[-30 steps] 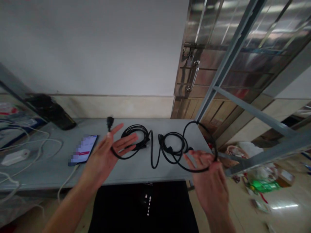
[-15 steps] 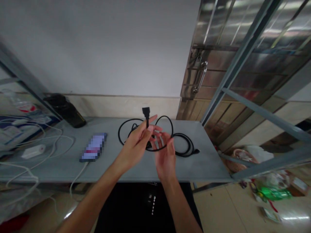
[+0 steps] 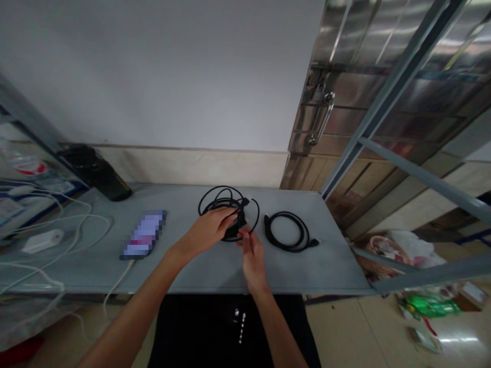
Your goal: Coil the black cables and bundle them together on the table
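A black power cable lies on the grey table (image 3: 192,271). My left hand (image 3: 210,230) is closed over a bundled coil of the black cable (image 3: 224,200) near the table's middle. My right hand (image 3: 251,253) sits just right of it, fingers pinching the cable at the bundle's near edge. A second neat black coil (image 3: 286,232), ending in a plug, lies flat on the table to the right, apart from both hands.
A phone (image 3: 143,235) with a lit screen lies left of the hands. White cables (image 3: 76,230) and a white adapter (image 3: 36,241) cover the far left. A black box (image 3: 94,171) leans at the back wall. A metal door (image 3: 383,102) stands right; litter lies on the floor.
My hands have lowered from holding the plug end upright to pressing the bundled coil down on the table. The right-hand coil now lies apart from the bundle.
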Available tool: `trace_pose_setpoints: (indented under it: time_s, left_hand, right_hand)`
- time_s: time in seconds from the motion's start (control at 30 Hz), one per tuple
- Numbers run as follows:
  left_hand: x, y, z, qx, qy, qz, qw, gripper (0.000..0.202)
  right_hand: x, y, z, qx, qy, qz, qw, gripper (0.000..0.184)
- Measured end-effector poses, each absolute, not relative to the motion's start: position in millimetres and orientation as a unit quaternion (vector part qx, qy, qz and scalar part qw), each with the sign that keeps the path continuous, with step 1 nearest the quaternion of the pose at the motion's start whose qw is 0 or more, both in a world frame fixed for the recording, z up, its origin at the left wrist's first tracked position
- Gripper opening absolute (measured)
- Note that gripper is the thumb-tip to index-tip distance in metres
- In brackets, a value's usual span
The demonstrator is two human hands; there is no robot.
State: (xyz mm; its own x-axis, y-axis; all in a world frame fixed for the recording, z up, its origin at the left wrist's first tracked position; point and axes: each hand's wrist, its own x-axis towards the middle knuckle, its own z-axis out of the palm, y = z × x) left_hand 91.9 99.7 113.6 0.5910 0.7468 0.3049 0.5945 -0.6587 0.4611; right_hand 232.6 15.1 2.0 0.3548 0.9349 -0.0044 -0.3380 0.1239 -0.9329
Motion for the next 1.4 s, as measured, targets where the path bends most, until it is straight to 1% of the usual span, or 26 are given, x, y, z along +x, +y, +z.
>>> trace_pose_setpoints:
  time_s: [0.1,0.23,0.27,0.33,0.37,0.4,0.47,0.5,0.63,0.7,0.77,0.83,0.9,0.97,1.03,1.13,1.23,1.33,1.4]
  left_hand:
    - [77.8,94.1,90.9,0.881,0.369,0.270,0.123,0.034]
    - [69.5,90.2,78.7,0.858,0.391,0.324,0.071,0.032]
    - [68.7,91.7,77.3,0.846,0.407,0.340,0.060,0.038]
    - [68.0,98.2,74.8,0.828,0.433,0.354,0.052,0.055]
    - [68.1,102.5,73.7,0.828,0.437,0.346,0.055,0.059]
    - [68.7,106.9,72.9,0.837,0.434,0.327,0.061,0.055]
    - [71.7,114.0,73.0,0.865,0.411,0.276,0.079,0.038]
    - [74.3,115.8,74.3,0.876,0.399,0.257,0.087,0.034]
    - [89.5,109.2,87.9,0.888,0.375,0.238,0.119,0.035]
    - [97.7,99.7,97.2,0.895,0.362,0.225,0.133,0.037]
    - [104.6,88.5,104.9,0.914,0.336,0.189,0.124,0.039]
    - [108.9,77.6,108.8,0.935,0.311,0.144,0.090,0.040]
    - [109.5,69.0,108.0,0.947,0.297,0.115,0.048,0.042]
    - [106.0,64.4,103.0,0.950,0.291,0.113,0.016,0.048]
    - [99.4,64.5,95.6,0.953,0.277,0.122,-0.003,0.053]
    - [88.4,69.3,83.9,0.960,0.255,0.114,-0.025,0.058]
    - [81.6,71.9,76.4,0.967,0.236,0.088,-0.033,0.058]
    - [78.3,70.4,76.5,0.968,0.230,0.094,-0.026,0.054]
    - [75.4,71.2,79.8,0.968,0.228,0.106,-0.029,0.055]
  right_hand:
    - [238.5,9.4,-0.5,-0.489,-0.386,0.455,0.636,0.070]
    - [239.6,5.9,0.9,-0.482,-0.377,0.455,0.646,0.065]
    - [239.5,5.0,1.6,-0.479,-0.375,0.456,0.650,0.064]
    - [239.5,3.1,3.2,-0.470,-0.377,0.458,0.654,0.063]
    - [239.7,2.1,4.0,-0.466,-0.379,0.459,0.655,0.063]
    - [240.0,1.4,4.6,-0.463,-0.381,0.460,0.655,0.063]
    - [240.5,0.6,5.5,-0.457,-0.382,0.464,0.656,0.065]
    - [240.6,0.6,5.6,-0.454,-0.382,0.466,0.657,0.067]
    - [241.3,1.5,6.1,-0.439,-0.376,0.474,0.665,0.075]
    - [242.3,1.8,7.0,-0.429,-0.371,0.483,0.667,0.077]
    - [243.8,1.6,8.2,-0.413,-0.370,0.495,0.669,0.076]
    - [245.6,1.0,9.2,-0.395,-0.374,0.507,0.669,0.071]
    - [247.1,0.1,9.6,-0.385,-0.371,0.512,0.672,0.061]
    - [248.0,-0.7,9.5,-0.386,-0.356,0.516,0.676,0.047]
    - [248.1,-1.4,9.6,-0.384,-0.338,0.528,0.678,0.040]
    - [247.5,-1.9,10.6,-0.374,-0.321,0.548,0.676,0.048]
    - [246.5,-1.9,11.6,-0.370,-0.312,0.557,0.675,0.059]
    - [244.3,-1.5,11.1,-0.353,-0.306,0.568,0.677,0.072]
    - [243.7,-1.6,10.3,-0.352,-0.314,0.568,0.675,0.075]
